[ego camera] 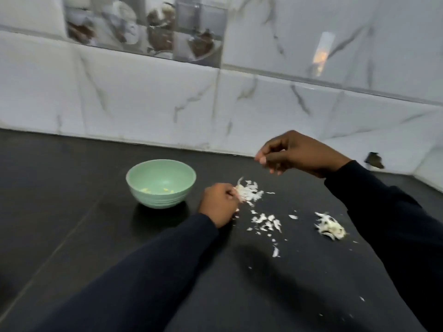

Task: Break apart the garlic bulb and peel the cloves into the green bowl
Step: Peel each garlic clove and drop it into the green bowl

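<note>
Sleeves: two dark ones are seen, the left sleeve (143, 271) reaching in from the lower edge and the right sleeve (395, 212) from the right edge.
Bench: one black bench (72, 188) carries everything.
Loose skins: many white skin flakes (266, 221) are scattered on the bench between the two arms; they are too small and too many to be counted.
Bulb remainder: one pale garlic remnant (332, 227) lies on the bench just beside the right sleeve, untouched.
Left hand: the left hand (217, 204) is set low on the bench, its grip curled round one garlic clump (239, 190).
Skin pile: one skin pile (251, 191) lies against that clump, on its right.
Green bowl: one green bowl (134, 185) stands upright near the left hand, on its left.
Peeled cloves: about three pale yellow clove pieces (145, 190) are seen in the bowl's bottom.
Right hand: the right hand (299, 152) is raised above the bench, fingertips drawn together; whether anything is pinched in the grip cannot be told.
Wall: white marbled wall tiles (143, 104) are seen behind, with one blurred picture tile band (143, 27) higher up.
</note>
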